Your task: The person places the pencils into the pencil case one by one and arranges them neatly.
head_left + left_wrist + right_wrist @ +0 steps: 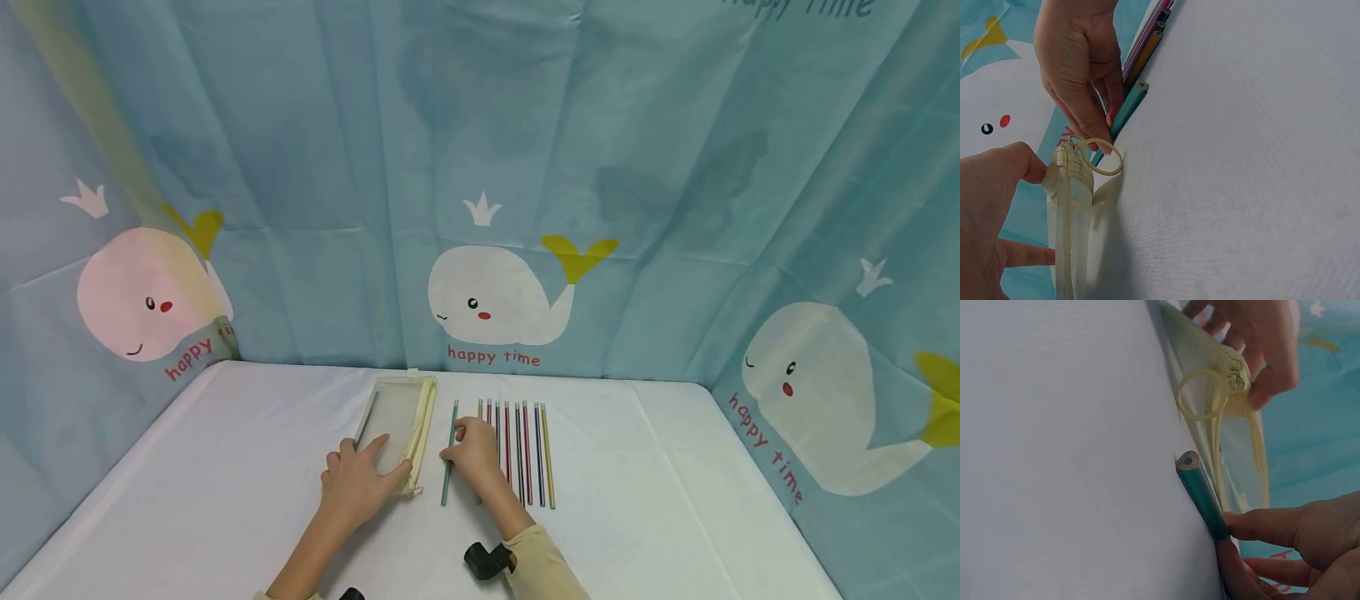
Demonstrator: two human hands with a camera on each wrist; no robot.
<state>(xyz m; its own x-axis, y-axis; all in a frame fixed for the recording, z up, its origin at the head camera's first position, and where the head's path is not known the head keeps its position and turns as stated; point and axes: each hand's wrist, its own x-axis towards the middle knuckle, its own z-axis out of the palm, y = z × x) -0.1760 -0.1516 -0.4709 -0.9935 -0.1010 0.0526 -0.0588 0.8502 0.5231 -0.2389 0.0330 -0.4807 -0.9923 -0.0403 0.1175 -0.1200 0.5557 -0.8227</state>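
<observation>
Whale-printed curtains [337, 167] surround the white table [637, 517]. Between a zip pouch [397, 408] and a row of pencils [527, 450], the right hand [476, 450] pinches a green pencil [1202, 499]; the left hand [356, 485], fingers spread, rests on the pouch.

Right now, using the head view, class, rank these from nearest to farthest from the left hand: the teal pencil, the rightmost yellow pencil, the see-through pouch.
1. See-through pouch: under the left hand, touching it.
2. Teal pencil: just right of the pouch, at the right hand's fingertips.
3. Yellow pencil: rightmost, beyond the right hand.
</observation>
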